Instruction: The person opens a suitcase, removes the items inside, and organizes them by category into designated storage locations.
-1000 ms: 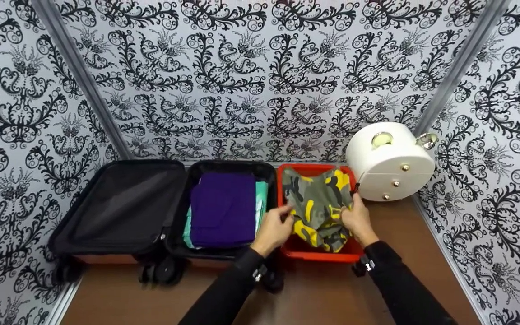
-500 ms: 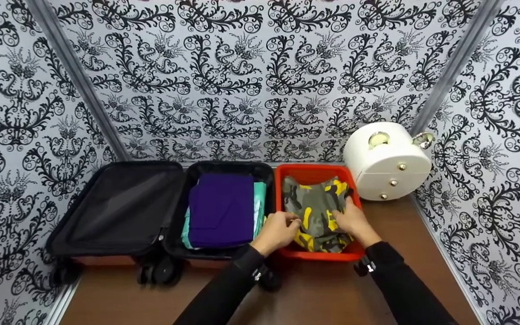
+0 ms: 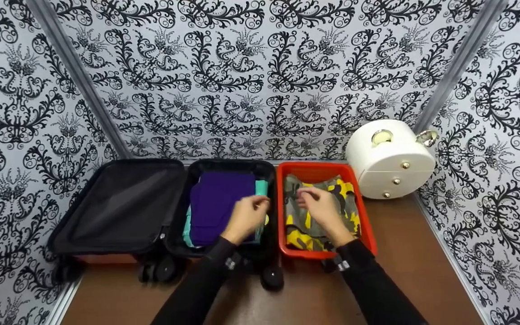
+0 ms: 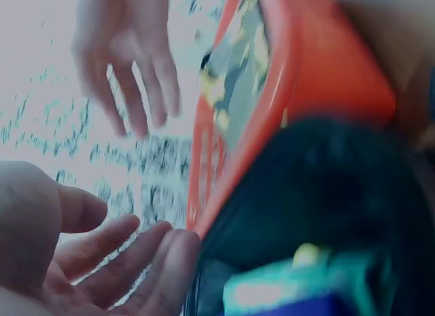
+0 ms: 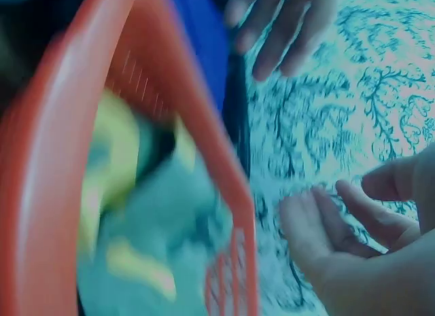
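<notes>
My left hand (image 3: 248,217) hovers over the right side of the suitcase half that carries folded purple cloth (image 3: 219,203). Its fingers are loosely bent with nothing between them, as the left wrist view confirms. Under the purple cloth shows teal fabric (image 3: 261,187). My right hand (image 3: 321,210) hangs above the red basket (image 3: 282,212), apart from the camouflage cloth (image 3: 303,221) inside it. In the right wrist view the fingers of that hand (image 5: 353,227) are relaxed and hold nothing. The camouflage cloth lies in grey, black and yellow folds, partly hidden by the right hand.
The suitcase's other half (image 3: 120,207) lies open at the left, lined in black. Behind the basket's right side stands a white round-topped case (image 3: 388,158) with gold knobs. Suitcase wheels (image 3: 272,277) jut out at the front over the brown surface (image 3: 305,293). Patterned walls surround the back and sides.
Both hands have let go of the camouflage cloth and risen. They have moved left, the left one over the suitcase. The cloth now lies spread lower in the basket.
</notes>
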Tool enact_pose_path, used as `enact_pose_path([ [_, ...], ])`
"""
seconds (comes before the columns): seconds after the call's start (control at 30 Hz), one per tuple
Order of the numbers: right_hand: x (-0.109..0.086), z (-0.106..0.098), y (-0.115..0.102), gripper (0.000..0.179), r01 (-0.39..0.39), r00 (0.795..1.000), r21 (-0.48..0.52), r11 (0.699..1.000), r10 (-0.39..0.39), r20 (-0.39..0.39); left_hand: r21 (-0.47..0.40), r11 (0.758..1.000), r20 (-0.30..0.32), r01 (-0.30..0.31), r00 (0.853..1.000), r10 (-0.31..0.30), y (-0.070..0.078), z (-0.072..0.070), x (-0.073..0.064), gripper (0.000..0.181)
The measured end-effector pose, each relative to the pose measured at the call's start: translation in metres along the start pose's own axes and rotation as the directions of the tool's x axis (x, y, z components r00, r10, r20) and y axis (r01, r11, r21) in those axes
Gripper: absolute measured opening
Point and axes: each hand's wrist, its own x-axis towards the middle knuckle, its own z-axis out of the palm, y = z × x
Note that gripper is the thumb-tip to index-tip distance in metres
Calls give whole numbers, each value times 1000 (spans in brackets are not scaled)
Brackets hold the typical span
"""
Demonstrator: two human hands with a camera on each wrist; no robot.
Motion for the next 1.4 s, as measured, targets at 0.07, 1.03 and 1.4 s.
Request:
enact_pose_path([
  [0.07, -2, 21, -5, 31, -34, 999, 185, 982, 26, 48, 23, 999, -13, 43, 999, -43, -11, -18, 6, 31],
  [1.03, 1, 130, 10, 70, -211, 937, -20, 977, 208, 281, 336, 828, 2, 450, 878, -478, -138, -113, 5, 81],
  [1.4, -3, 131, 16, 67, -272, 931, 48, 961, 250, 264, 208, 849, -6, 486, 868, -496, -170, -97, 29, 86],
])
